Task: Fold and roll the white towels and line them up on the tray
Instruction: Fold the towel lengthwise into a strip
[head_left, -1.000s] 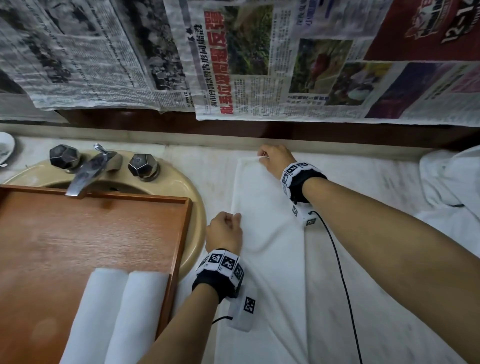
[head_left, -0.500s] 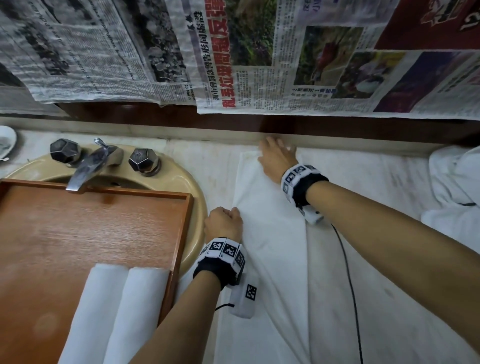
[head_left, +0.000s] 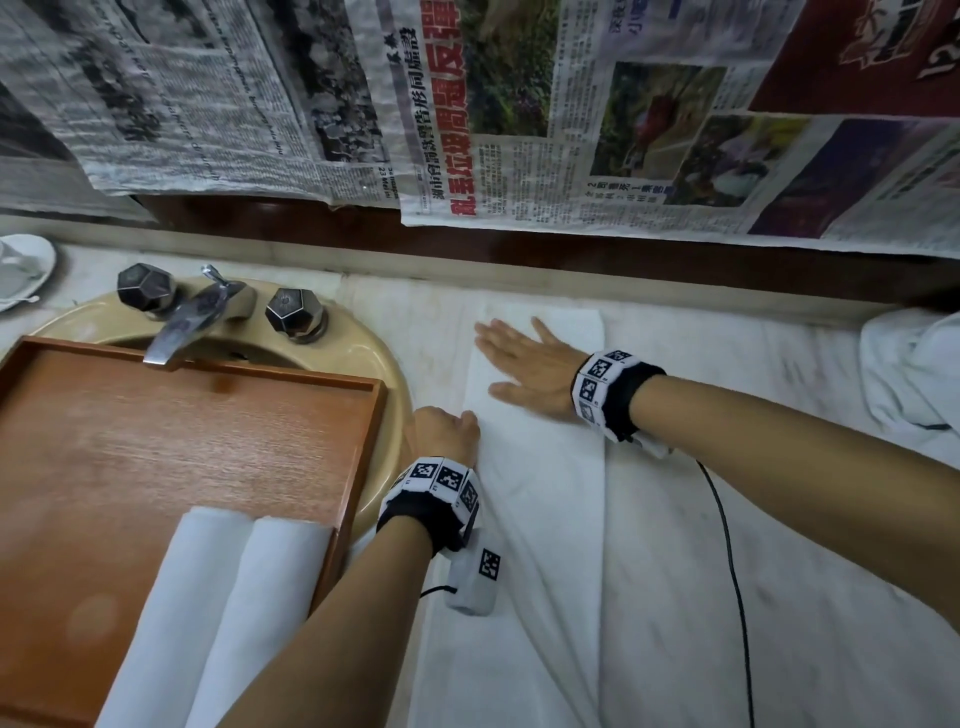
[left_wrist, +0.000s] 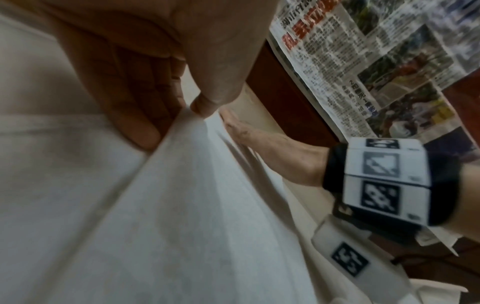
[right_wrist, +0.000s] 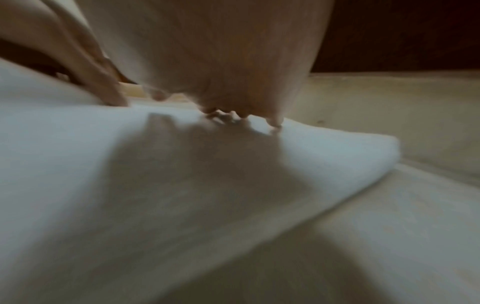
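Observation:
A white towel (head_left: 540, 499) lies folded in a long strip on the marble counter, running from the back wall toward me. My right hand (head_left: 524, 364) lies flat on its far end, fingers straight and spread. My left hand (head_left: 441, 431) pinches the towel's left edge between thumb and curled fingers; the left wrist view shows that pinch on the towel (left_wrist: 182, 185) at my left hand (left_wrist: 187, 107). The right wrist view shows the right hand (right_wrist: 197, 111) pressing the towel (right_wrist: 182, 164). Two rolled white towels (head_left: 208, 613) lie side by side at the near right of the wooden tray (head_left: 156, 441).
The tray sits over a beige sink (head_left: 384, 374) with a chrome faucet (head_left: 192, 322) and two knobs. A heap of white towels (head_left: 909, 374) lies at the right. Newspapers (head_left: 519, 114) hang on the back wall. A black cable (head_left: 732, 571) trails across the counter.
My right hand let go of the towel's far corner and flattened out on the far end, sliding slightly toward me. The left hand kept its pinch on the left edge.

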